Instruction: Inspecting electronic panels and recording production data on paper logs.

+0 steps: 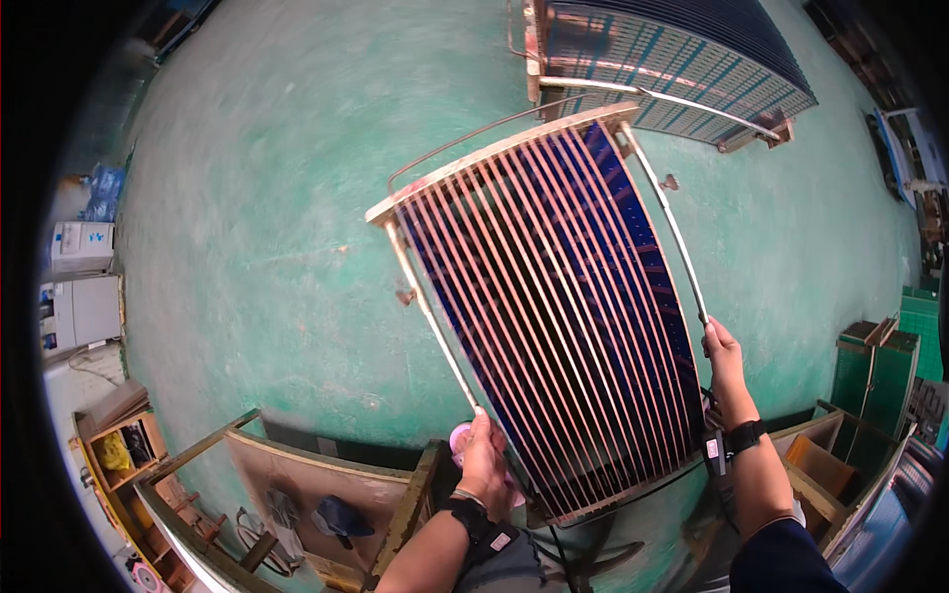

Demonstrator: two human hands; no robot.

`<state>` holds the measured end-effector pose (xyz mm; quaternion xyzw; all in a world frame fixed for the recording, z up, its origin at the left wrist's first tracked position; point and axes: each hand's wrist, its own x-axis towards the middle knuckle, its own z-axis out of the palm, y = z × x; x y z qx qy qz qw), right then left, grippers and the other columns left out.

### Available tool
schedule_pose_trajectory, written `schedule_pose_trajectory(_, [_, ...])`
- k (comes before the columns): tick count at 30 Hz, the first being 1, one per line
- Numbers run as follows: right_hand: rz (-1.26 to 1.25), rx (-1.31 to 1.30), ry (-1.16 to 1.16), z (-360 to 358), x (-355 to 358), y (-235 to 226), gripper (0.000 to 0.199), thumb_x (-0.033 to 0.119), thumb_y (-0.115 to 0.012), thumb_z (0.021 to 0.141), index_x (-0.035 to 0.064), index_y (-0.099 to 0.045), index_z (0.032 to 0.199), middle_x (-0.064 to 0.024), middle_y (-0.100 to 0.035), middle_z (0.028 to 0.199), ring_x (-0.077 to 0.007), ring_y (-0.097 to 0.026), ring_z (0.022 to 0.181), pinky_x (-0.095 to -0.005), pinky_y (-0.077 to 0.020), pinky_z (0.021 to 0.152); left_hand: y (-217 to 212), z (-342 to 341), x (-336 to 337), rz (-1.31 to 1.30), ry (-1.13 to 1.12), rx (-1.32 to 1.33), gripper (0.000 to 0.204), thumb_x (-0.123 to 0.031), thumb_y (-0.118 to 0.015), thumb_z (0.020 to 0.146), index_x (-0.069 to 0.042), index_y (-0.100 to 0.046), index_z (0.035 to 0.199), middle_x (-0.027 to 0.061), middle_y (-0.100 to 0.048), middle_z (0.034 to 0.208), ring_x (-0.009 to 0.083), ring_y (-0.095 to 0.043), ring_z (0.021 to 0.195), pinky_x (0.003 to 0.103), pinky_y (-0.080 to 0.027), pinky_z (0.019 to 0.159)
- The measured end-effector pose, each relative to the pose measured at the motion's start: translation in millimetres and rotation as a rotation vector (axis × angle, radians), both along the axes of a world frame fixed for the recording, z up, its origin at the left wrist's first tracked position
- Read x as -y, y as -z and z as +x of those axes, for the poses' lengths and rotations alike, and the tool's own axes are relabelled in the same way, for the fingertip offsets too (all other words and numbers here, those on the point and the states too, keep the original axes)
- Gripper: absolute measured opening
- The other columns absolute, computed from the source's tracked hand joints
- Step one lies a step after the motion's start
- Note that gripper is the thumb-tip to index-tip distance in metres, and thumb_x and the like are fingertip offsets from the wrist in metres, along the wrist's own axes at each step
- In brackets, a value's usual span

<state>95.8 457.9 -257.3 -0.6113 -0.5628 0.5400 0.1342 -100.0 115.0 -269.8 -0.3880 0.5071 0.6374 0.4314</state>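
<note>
In front of me stands a large rack (530,259) with many parallel copper-coloured bars and dark blue surfaces between and beside them. A pale crossbar (504,163) runs along its far end. Slim white metal rods flank it, one on each side. My left hand (481,459) is closed around the near end of the left rod (435,324). My right hand (725,352) is wrapped round the near end of the right rod (676,222). A pink object (459,436) shows partly behind my left hand; its kind is hidden. Both wrists wear dark straps.
A second, similar rack (672,64) with blue sheets stands on the green floor (267,198) at the far right. Low wooden-framed bins (326,460) lie near left, one with a dark blue cap (342,516). Green cabinets (872,371) stand right, grey boxes (89,306) left.
</note>
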Motion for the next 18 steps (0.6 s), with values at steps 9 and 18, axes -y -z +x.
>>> schedule_pose_trajectory(9, [0.072, 0.036, -0.209, -89.5, -1.2, -5.9, 0.033, 0.023, -0.058, 0.090, 0.0007, -0.061, 0.114, 0.0061, -0.049, 0.071, -0.0057, -0.042, 0.065, -0.0210, -0.0362, 0.060, 20.7, 4.0, 53.2, 0.012, -0.095, 0.195, 0.019, -0.018, -0.053, 0.093, -0.016, -0.042, 0.077, -0.0067, -0.037, 0.058, 0.0060, -0.036, 0.044, 0.019, -0.032, 0.038])
schedule_pose_trajectory(18, [0.018, 0.049, -0.444, -174.8, -7.8, -3.4, 0.033, 0.019, -0.055, 0.091, 0.0001, -0.058, 0.118, 0.0027, -0.049, 0.074, -0.0087, -0.044, 0.070, -0.0238, -0.0397, 0.066, 13.9, -12.9, 69.2, 0.089, -0.253, 0.119, 0.017, -0.022, -0.050, 0.089, -0.008, -0.057, 0.083, -0.0023, -0.054, 0.062, 0.0089, -0.047, 0.048, 0.021, -0.040, 0.044])
